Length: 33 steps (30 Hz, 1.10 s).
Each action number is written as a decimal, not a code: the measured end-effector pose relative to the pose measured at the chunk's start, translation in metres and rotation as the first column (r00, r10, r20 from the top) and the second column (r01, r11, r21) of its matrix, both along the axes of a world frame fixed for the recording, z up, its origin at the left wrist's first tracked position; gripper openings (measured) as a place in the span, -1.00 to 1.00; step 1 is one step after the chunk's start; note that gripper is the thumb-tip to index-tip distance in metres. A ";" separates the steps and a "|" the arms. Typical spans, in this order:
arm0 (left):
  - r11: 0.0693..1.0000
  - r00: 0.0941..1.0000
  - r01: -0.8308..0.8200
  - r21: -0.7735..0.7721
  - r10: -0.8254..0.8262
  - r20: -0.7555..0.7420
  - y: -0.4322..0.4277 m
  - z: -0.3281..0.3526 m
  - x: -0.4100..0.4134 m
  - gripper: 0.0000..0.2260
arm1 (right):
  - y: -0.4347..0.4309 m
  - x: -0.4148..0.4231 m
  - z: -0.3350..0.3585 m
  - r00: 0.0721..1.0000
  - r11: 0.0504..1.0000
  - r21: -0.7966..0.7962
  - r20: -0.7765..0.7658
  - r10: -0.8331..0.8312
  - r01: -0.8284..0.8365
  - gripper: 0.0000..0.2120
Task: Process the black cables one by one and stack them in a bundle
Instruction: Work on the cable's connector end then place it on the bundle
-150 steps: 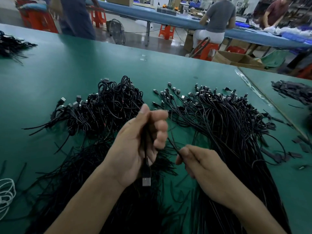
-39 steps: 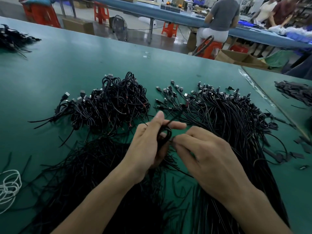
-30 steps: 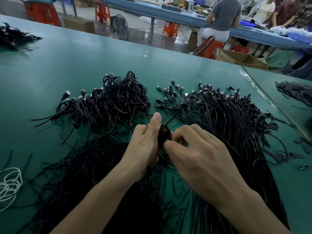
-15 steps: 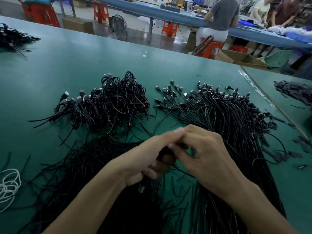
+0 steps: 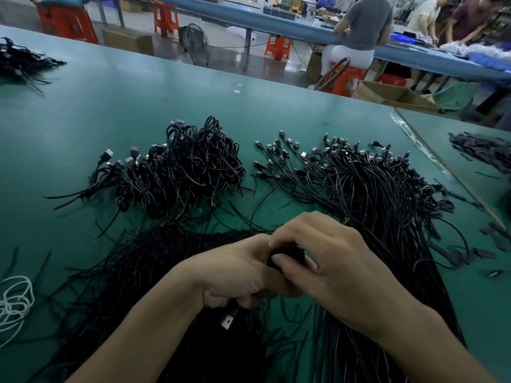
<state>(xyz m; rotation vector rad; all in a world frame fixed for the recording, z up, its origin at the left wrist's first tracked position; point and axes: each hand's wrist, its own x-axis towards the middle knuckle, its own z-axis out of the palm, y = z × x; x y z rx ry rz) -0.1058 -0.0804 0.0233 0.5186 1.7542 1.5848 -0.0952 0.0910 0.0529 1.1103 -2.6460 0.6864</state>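
- Black cables (image 5: 373, 194) form the largest heap, on the right of the green table (image 5: 138, 100). They lie mostly straight, long axis running from the near edge away, with their plugs fanned out at the far end.
- Bare green surface stretches beyond the heaps to the far edge and out to the left. On the right a seam (image 5: 442, 172) bounds the table, with dark strips (image 5: 481, 150) lying past it.
- A loose heap (image 5: 124, 272) spreads at the near left, partly under the left forearm, its strands pointing many ways.
- The coiled bundle (image 5: 179, 172) sits beyond the hands to the left, with several plugs sticking out on its left side.
- The right hand (image 5: 340, 269) was apart from the left five seconds ago, pinching a tail end. It now presses against the left, thumb and curled fingers pinching the held cable (image 5: 287, 254).
- The left hand (image 5: 237, 269) earlier held that cable upright. Its fingers are now curled round it, low over the near heaps.
- The held cable, a long strand earlier, is wound into a small coil between the two hands.
- A white cord (image 5: 13, 302) lies looped at the near left edge.
- The plug (image 5: 227, 322) hangs under the left hand, its metal end pointing down and to the near left.
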 end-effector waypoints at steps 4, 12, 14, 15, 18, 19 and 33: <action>0.998 0.997 -0.029 -0.062 0.025 -0.067 0.002 -0.005 0.000 -0.82 | -0.001 -0.001 0.006 0.992 0.998 0.058 0.123 -0.040 0.033 -0.92; 0.997 0.994 -0.072 -0.038 0.075 0.077 0.002 -0.006 0.002 -0.83 | 0.005 -0.011 0.009 0.967 1.000 0.028 0.254 -0.008 0.001 -0.87; 0.996 0.988 -0.079 -0.039 0.084 0.130 0.002 -0.006 0.001 -0.86 | 0.007 -0.013 0.012 0.966 0.998 0.043 0.258 0.025 -0.037 -0.88; 0.997 0.987 -0.070 -0.033 0.074 0.140 0.001 -0.004 0.001 -0.85 | 0.009 -0.015 0.014 0.964 0.997 0.042 0.261 0.045 -0.058 -0.87; 0.998 0.987 -0.060 -0.034 0.064 0.145 0.001 -0.004 0.001 -0.70 | 0.011 -0.017 0.017 0.952 0.994 0.033 0.293 0.087 -0.102 -0.85; 0.998 0.989 -0.053 -0.046 0.059 0.136 0.001 -0.004 0.002 -0.68 | 0.010 -0.017 0.017 0.950 0.993 0.039 0.296 0.096 -0.113 -0.85; 0.801 0.893 -0.402 0.443 0.237 0.383 0.019 -0.013 -0.007 -0.86 | 0.004 -0.017 -0.012 0.988 0.965 -0.216 -0.011 -0.154 0.148 -0.76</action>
